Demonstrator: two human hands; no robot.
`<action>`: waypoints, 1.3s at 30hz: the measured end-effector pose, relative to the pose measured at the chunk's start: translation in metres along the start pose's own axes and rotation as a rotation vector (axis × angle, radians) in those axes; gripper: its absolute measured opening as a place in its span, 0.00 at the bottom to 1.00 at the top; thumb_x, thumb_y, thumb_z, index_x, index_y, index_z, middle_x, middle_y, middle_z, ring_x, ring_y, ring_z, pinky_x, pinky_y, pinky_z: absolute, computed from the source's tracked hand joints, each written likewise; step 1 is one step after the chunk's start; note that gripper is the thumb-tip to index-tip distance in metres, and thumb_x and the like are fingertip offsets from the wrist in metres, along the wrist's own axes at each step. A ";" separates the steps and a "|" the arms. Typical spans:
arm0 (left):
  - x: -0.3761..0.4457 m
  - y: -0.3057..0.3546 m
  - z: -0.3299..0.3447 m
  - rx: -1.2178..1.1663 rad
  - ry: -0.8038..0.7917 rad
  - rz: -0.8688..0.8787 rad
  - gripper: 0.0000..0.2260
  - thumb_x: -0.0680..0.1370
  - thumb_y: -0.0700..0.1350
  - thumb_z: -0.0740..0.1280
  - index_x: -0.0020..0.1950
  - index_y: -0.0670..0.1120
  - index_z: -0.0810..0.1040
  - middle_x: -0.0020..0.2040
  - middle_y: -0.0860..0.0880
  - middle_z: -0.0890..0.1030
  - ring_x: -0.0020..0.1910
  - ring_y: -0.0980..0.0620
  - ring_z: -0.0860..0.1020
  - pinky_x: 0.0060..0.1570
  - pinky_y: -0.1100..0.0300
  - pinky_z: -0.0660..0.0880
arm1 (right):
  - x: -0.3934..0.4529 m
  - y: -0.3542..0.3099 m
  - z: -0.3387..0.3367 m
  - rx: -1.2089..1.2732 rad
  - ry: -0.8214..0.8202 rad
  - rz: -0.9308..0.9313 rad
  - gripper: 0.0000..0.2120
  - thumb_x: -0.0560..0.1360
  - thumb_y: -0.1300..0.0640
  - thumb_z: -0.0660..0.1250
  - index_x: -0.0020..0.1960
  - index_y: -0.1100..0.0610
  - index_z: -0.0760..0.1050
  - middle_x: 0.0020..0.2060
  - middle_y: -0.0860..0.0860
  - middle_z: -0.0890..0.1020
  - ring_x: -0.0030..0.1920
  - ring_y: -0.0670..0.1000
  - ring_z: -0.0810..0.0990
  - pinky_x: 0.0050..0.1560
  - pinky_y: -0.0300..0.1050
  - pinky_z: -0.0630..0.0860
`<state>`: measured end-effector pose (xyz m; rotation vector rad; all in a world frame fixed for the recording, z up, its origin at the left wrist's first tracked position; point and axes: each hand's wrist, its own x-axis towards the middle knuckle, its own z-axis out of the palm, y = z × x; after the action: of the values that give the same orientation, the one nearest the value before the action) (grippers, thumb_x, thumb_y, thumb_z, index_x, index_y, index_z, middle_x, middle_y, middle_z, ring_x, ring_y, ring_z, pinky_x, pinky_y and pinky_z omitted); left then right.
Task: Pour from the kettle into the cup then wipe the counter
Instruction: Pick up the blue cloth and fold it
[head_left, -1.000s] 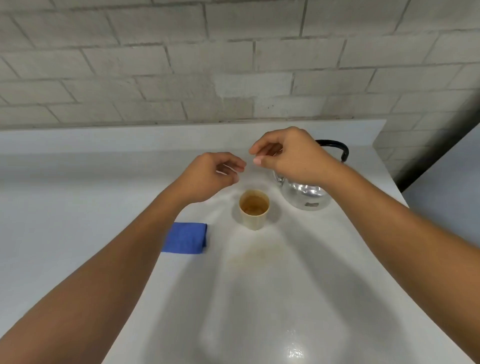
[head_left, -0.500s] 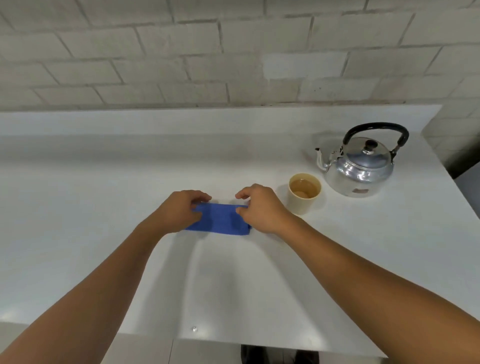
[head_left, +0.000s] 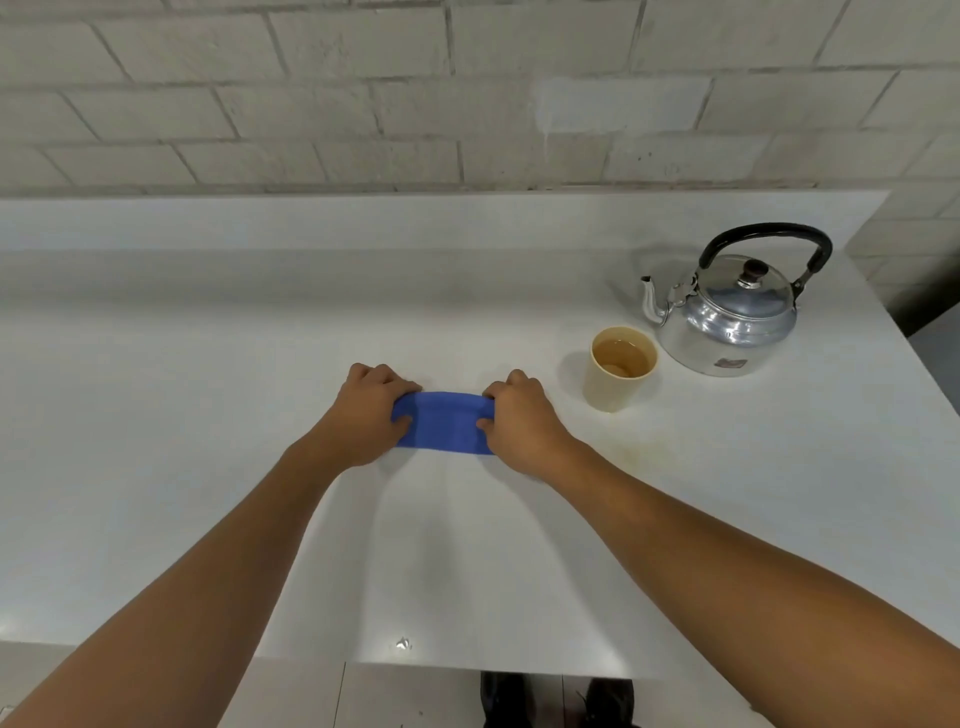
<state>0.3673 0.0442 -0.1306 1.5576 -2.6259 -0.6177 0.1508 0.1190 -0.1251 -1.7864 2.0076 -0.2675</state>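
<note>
A wall of pale painted brick (head_left: 322, 98) runs behind a white desk (head_left: 208, 395) with a low upstand along its back edge. The desk top is smooth and glossy, with a faint yellowish stain (head_left: 636, 447) on it just in front of the cup. A steel kettle (head_left: 727, 317) with a black hoop handle and a dark lid knob stands at the far right, spout pointing left; a small sticker sits low on its body, but its writing is too small to read. Just beside it, to the front left, stands a beige cup (head_left: 618, 374) holding brownish liquid; it bears no marking that can be seen. A folded blue cloth (head_left: 444, 423) lies on the desk left of the cup, apart from it. The left hand (head_left: 371, 415) pinches the cloth's left end and the right hand (head_left: 519, 421) pinches its right end, fingers curled over the edges. Below the desk's front edge, dark shoes (head_left: 556, 699) show on the floor.
</note>
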 end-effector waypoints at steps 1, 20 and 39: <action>0.000 0.000 0.001 0.006 0.004 0.011 0.18 0.81 0.43 0.66 0.71 0.47 0.78 0.62 0.45 0.78 0.64 0.41 0.68 0.64 0.53 0.68 | -0.001 -0.001 0.000 -0.004 0.006 0.001 0.12 0.80 0.57 0.64 0.61 0.60 0.77 0.58 0.58 0.73 0.56 0.57 0.73 0.56 0.50 0.76; -0.054 0.070 -0.028 -0.534 0.000 0.008 0.08 0.77 0.41 0.72 0.48 0.56 0.82 0.47 0.61 0.83 0.41 0.59 0.81 0.39 0.71 0.75 | -0.084 0.029 -0.053 0.966 0.283 0.110 0.04 0.75 0.57 0.73 0.48 0.56 0.80 0.42 0.52 0.85 0.44 0.47 0.83 0.43 0.36 0.77; -0.051 0.222 0.103 -0.628 -0.185 0.075 0.08 0.74 0.47 0.78 0.52 0.49 0.87 0.42 0.55 0.85 0.35 0.66 0.79 0.39 0.74 0.72 | -0.163 0.194 -0.063 0.806 0.449 0.491 0.09 0.70 0.53 0.77 0.48 0.45 0.82 0.42 0.40 0.86 0.44 0.42 0.84 0.43 0.37 0.77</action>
<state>0.1843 0.2143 -0.1393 1.2425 -2.2382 -1.4585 -0.0389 0.2980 -0.1195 -0.7532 2.0909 -1.1917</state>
